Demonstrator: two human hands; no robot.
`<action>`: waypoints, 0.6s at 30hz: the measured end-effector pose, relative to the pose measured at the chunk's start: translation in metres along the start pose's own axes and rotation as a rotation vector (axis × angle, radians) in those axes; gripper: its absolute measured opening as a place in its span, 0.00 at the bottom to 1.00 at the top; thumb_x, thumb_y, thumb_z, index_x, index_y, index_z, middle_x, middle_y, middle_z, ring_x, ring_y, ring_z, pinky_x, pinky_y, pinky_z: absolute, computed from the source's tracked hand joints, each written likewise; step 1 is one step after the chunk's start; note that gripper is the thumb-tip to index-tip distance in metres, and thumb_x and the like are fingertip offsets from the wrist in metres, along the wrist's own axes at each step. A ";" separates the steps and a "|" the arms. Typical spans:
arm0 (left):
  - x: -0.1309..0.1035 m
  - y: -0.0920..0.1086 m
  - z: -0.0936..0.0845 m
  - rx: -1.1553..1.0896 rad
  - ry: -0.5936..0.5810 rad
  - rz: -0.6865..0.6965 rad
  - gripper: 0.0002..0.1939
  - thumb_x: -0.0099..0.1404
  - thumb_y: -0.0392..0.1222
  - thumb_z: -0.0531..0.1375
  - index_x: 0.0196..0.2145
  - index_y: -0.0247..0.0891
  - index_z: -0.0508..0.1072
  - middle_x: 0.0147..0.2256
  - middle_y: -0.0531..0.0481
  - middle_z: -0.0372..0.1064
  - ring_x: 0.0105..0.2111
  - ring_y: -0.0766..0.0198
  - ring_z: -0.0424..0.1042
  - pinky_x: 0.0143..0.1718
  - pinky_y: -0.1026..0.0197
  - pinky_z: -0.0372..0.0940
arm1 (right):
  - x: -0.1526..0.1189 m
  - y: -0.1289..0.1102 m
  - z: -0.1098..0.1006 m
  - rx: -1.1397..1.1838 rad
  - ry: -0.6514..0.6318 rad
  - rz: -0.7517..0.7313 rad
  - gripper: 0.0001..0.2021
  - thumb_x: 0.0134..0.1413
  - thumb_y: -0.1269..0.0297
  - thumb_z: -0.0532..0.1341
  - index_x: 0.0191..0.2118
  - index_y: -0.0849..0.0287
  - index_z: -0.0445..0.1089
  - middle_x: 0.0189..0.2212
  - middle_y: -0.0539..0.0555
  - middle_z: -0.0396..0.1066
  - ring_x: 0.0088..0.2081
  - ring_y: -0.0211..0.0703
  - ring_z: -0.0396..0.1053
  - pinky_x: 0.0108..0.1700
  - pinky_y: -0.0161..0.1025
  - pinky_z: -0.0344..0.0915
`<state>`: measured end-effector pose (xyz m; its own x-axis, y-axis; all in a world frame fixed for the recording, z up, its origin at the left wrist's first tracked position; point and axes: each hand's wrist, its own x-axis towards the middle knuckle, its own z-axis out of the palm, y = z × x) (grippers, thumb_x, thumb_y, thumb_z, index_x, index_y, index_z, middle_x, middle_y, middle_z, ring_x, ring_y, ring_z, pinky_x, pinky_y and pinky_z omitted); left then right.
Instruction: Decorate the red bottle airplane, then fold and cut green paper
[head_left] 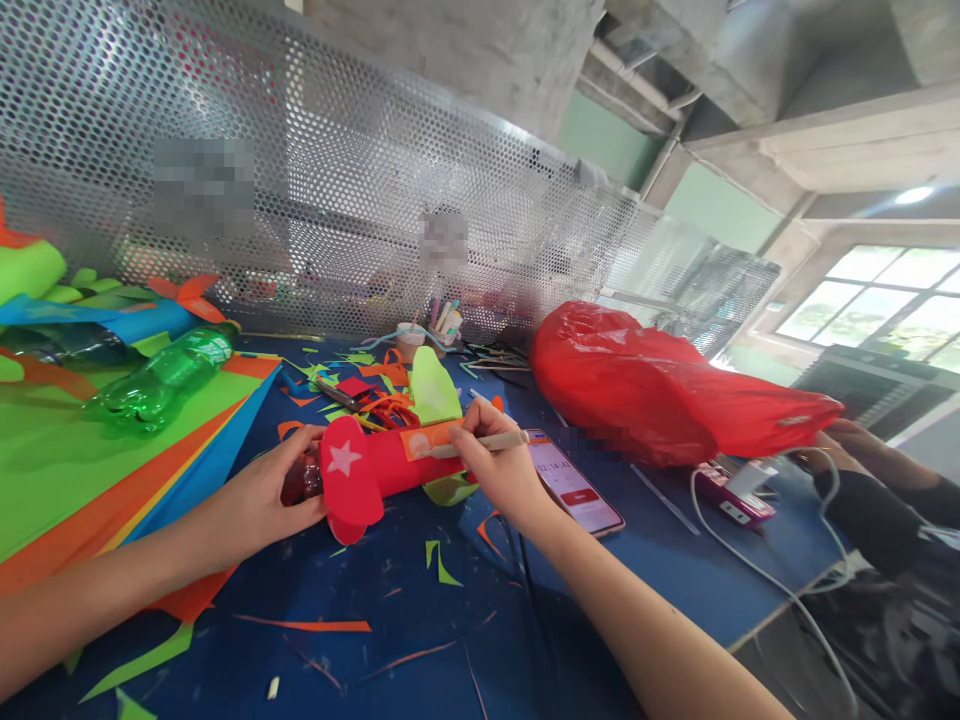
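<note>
My left hand (274, 490) is wrapped round the dark clear end of a plastic bottle (301, 478). Red foam or paper covers the bottle's body, with rounded red flaps (349, 495) and a pale star near my fingers. On the red side lies an orange patch (417, 444) with a lighter mark. My right hand (499, 465) closes round a light-coloured pen (501, 441), its tip at the orange patch. Light green pieces (435, 388) show behind and beneath the bottle. A phone (576, 483) with a timer on its screen lies just right of my right hand.
Stacked coloured sheets (45, 480) and a green bottle (172, 375) are at left. Paper scraps (304, 626) litter the blue table. A red plastic bag (637, 385), a power strip (735, 498) with a white cable and another person's arms (862, 465) are at right. A perforated metal screen (360, 150) stands behind.
</note>
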<state>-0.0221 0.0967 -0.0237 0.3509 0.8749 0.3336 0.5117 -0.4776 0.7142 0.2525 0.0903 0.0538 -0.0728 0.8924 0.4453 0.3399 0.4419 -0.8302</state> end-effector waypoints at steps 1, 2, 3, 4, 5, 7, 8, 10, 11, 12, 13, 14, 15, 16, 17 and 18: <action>0.000 0.000 0.000 0.002 -0.001 -0.002 0.28 0.65 0.52 0.60 0.59 0.42 0.61 0.53 0.41 0.74 0.50 0.47 0.76 0.49 0.48 0.71 | 0.000 0.000 0.000 0.001 0.000 -0.001 0.12 0.48 0.61 0.59 0.22 0.53 0.54 0.17 0.43 0.55 0.22 0.36 0.51 0.25 0.35 0.49; 0.000 0.000 0.000 0.001 -0.002 -0.002 0.28 0.65 0.52 0.59 0.59 0.42 0.61 0.53 0.41 0.74 0.49 0.47 0.76 0.49 0.48 0.71 | 0.000 0.000 0.000 0.004 0.004 -0.001 0.12 0.49 0.61 0.59 0.22 0.53 0.54 0.17 0.43 0.54 0.22 0.36 0.51 0.25 0.35 0.49; 0.000 0.000 0.000 0.000 -0.006 -0.002 0.28 0.65 0.52 0.59 0.60 0.42 0.61 0.53 0.41 0.74 0.50 0.47 0.76 0.49 0.48 0.71 | 0.000 0.000 0.000 0.006 0.007 -0.001 0.12 0.49 0.61 0.59 0.22 0.53 0.54 0.17 0.43 0.54 0.22 0.36 0.51 0.25 0.35 0.49; 0.000 -0.001 0.000 -0.001 -0.007 -0.003 0.28 0.65 0.53 0.59 0.60 0.42 0.61 0.53 0.41 0.74 0.50 0.47 0.76 0.49 0.48 0.71 | 0.000 -0.001 0.000 0.005 0.010 -0.002 0.12 0.49 0.60 0.59 0.22 0.53 0.54 0.17 0.43 0.54 0.22 0.36 0.51 0.25 0.35 0.49; -0.001 -0.001 0.000 0.002 -0.003 -0.006 0.29 0.65 0.53 0.59 0.60 0.42 0.61 0.54 0.41 0.74 0.50 0.47 0.76 0.49 0.48 0.71 | 0.000 -0.001 0.000 0.002 0.011 -0.005 0.12 0.49 0.60 0.59 0.22 0.53 0.54 0.17 0.43 0.54 0.22 0.36 0.50 0.25 0.35 0.49; -0.001 -0.002 0.000 0.008 0.004 -0.008 0.29 0.65 0.53 0.60 0.60 0.42 0.61 0.55 0.41 0.73 0.51 0.46 0.75 0.50 0.47 0.71 | -0.001 -0.001 0.001 -0.010 0.008 -0.010 0.12 0.49 0.60 0.59 0.22 0.53 0.55 0.17 0.43 0.55 0.21 0.35 0.50 0.24 0.35 0.48; -0.001 -0.002 0.000 0.008 0.004 -0.008 0.29 0.65 0.53 0.60 0.61 0.42 0.61 0.55 0.40 0.73 0.52 0.45 0.75 0.51 0.47 0.71 | -0.001 -0.001 0.001 -0.014 0.007 -0.009 0.12 0.49 0.60 0.59 0.23 0.53 0.55 0.18 0.43 0.55 0.21 0.35 0.50 0.24 0.36 0.48; -0.001 -0.001 0.000 -0.001 0.006 -0.005 0.29 0.65 0.53 0.60 0.61 0.42 0.61 0.55 0.39 0.73 0.52 0.45 0.75 0.51 0.46 0.71 | -0.001 -0.001 0.002 -0.012 0.007 -0.003 0.12 0.50 0.60 0.59 0.23 0.53 0.55 0.18 0.43 0.55 0.21 0.35 0.50 0.24 0.36 0.48; -0.001 -0.001 -0.001 -0.007 0.003 -0.004 0.29 0.65 0.53 0.60 0.61 0.42 0.62 0.55 0.39 0.73 0.51 0.45 0.75 0.50 0.47 0.71 | -0.001 -0.001 0.002 -0.009 0.008 0.002 0.12 0.50 0.60 0.59 0.23 0.53 0.55 0.18 0.43 0.55 0.21 0.35 0.50 0.24 0.36 0.48; -0.001 0.000 -0.001 -0.012 -0.001 -0.003 0.29 0.65 0.53 0.60 0.60 0.42 0.62 0.54 0.40 0.74 0.50 0.46 0.76 0.49 0.47 0.71 | -0.001 -0.001 0.002 -0.004 0.011 0.005 0.12 0.50 0.60 0.59 0.23 0.53 0.55 0.17 0.43 0.55 0.21 0.35 0.50 0.24 0.36 0.48; -0.001 0.001 -0.001 -0.014 -0.003 -0.004 0.29 0.65 0.53 0.60 0.60 0.42 0.62 0.53 0.40 0.74 0.50 0.46 0.76 0.49 0.48 0.72 | -0.001 -0.001 0.002 0.000 0.017 0.004 0.13 0.50 0.60 0.59 0.23 0.53 0.55 0.17 0.43 0.55 0.21 0.35 0.50 0.24 0.36 0.48; 0.000 0.002 -0.001 -0.015 -0.004 -0.005 0.29 0.65 0.53 0.60 0.60 0.42 0.63 0.53 0.41 0.74 0.49 0.46 0.76 0.48 0.48 0.72 | -0.001 -0.001 0.003 0.002 0.020 0.000 0.13 0.50 0.60 0.59 0.23 0.53 0.55 0.17 0.43 0.54 0.21 0.35 0.50 0.24 0.35 0.48; 0.000 0.002 -0.001 -0.018 -0.007 -0.005 0.28 0.65 0.53 0.60 0.60 0.42 0.63 0.53 0.41 0.74 0.50 0.46 0.76 0.49 0.48 0.72 | -0.001 -0.001 0.003 0.003 0.021 -0.005 0.13 0.50 0.60 0.60 0.23 0.53 0.55 0.17 0.43 0.54 0.21 0.35 0.50 0.24 0.35 0.48; 0.000 0.002 -0.001 -0.021 -0.011 -0.006 0.28 0.65 0.53 0.60 0.60 0.42 0.62 0.54 0.40 0.74 0.50 0.46 0.75 0.49 0.47 0.71 | -0.001 -0.001 0.003 0.003 0.018 -0.010 0.12 0.50 0.60 0.60 0.23 0.53 0.55 0.17 0.43 0.54 0.21 0.35 0.50 0.25 0.35 0.48; 0.000 0.002 -0.001 -0.022 -0.009 -0.007 0.29 0.65 0.53 0.60 0.60 0.42 0.62 0.54 0.40 0.73 0.51 0.46 0.75 0.50 0.47 0.71 | -0.001 -0.002 0.003 0.003 0.012 -0.014 0.12 0.50 0.60 0.60 0.23 0.53 0.55 0.18 0.43 0.55 0.21 0.35 0.50 0.25 0.35 0.48; 0.000 0.001 -0.001 -0.022 -0.008 -0.008 0.29 0.65 0.53 0.60 0.60 0.42 0.62 0.55 0.39 0.73 0.51 0.46 0.75 0.51 0.46 0.70 | -0.001 -0.002 0.002 0.001 0.005 -0.014 0.12 0.50 0.60 0.60 0.23 0.53 0.56 0.18 0.43 0.55 0.21 0.35 0.50 0.25 0.35 0.48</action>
<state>-0.0226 0.0964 -0.0224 0.3532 0.8781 0.3227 0.4973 -0.4684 0.7303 0.2497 0.0885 0.0541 -0.0724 0.8856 0.4587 0.3376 0.4545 -0.8243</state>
